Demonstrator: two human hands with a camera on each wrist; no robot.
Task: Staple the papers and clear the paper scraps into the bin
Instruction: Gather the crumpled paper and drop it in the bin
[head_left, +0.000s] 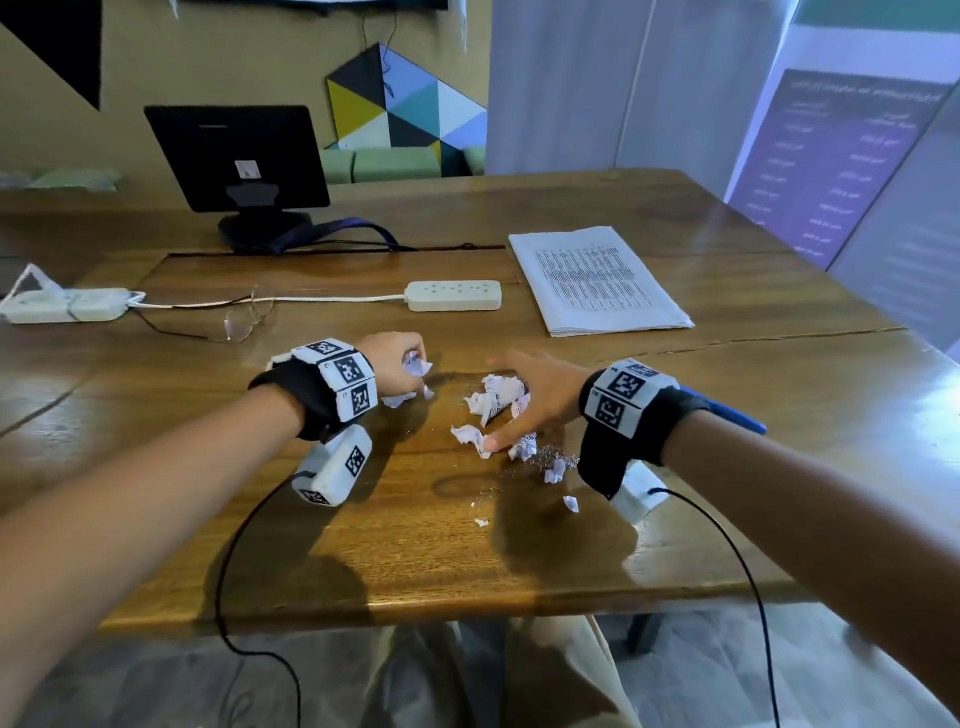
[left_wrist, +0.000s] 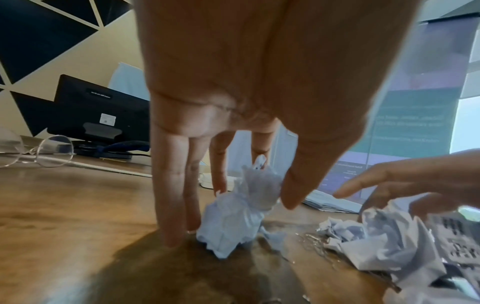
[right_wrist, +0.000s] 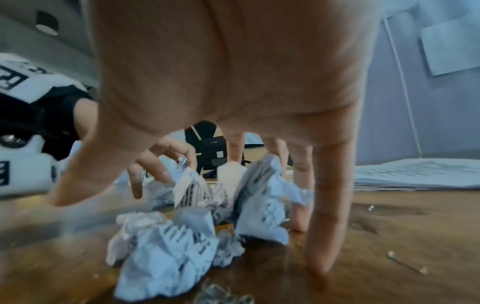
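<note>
- Left hand (head_left: 393, 364): fingers pointed down at the wooden table (head_left: 363, 545), thumb and fingertips closed round a crumpled paper scrap (left_wrist: 239, 209) whose lower end touches the tabletop.
- Right hand (head_left: 540, 397): fingers spread and nearly straight, tips on the table, cupped over a larger crumpled wad (head_left: 496, 397); it presses against the paper but grips nothing.
- Loose scraps (head_left: 524, 447): several small torn and balled pieces lying between and just in front of the hands.
- Loose staples (head_left: 553, 457): a small heap among the scraps near the right wrist.
- Stack of printed papers (head_left: 597, 280): flat on the table, beyond the right hand, well apart from the scraps.
- Power strip (head_left: 454, 295): just left of the stack.
- Eyeglasses (head_left: 247, 317): beyond the left hand.
- Monitor (head_left: 236, 156): at the table's far side, back facing.
</note>
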